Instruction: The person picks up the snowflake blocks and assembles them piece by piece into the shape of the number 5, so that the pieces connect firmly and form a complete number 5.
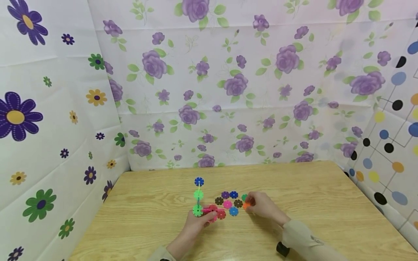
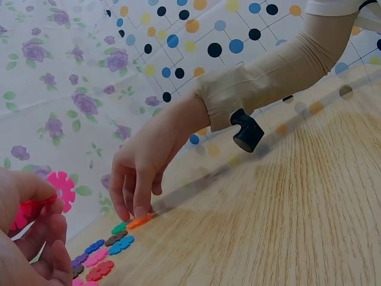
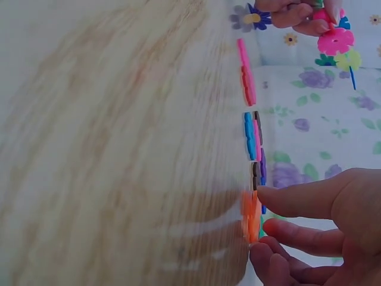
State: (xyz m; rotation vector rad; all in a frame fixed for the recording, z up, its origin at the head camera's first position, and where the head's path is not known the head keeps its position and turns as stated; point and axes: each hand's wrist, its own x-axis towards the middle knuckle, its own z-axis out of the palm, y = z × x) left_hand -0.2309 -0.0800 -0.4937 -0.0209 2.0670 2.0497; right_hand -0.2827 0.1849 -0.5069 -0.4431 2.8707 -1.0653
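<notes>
My left hand (image 1: 195, 224) grips a joined chain of plastic snowflake discs near its pink and red pieces. A green disc (image 1: 197, 210) sits at the chain's bend, and a dark blue disc (image 1: 199, 181) tops the far end. At the right end of the loose discs, my right hand (image 1: 265, 207) pinches an orange snowflake disc (image 2: 140, 221) between thumb and fingertips, at table level. A green disc (image 2: 119, 227) lies beside the orange one, partly covered by the fingers in the head view.
Several loose discs lie between the hands, among them a blue disc (image 1: 233, 211), a purple disc (image 1: 225, 195) and a red disc (image 1: 221, 214). They rest flat on the wooden table (image 1: 156, 203). Patterned cloths (image 1: 209, 87) hang behind and at both sides.
</notes>
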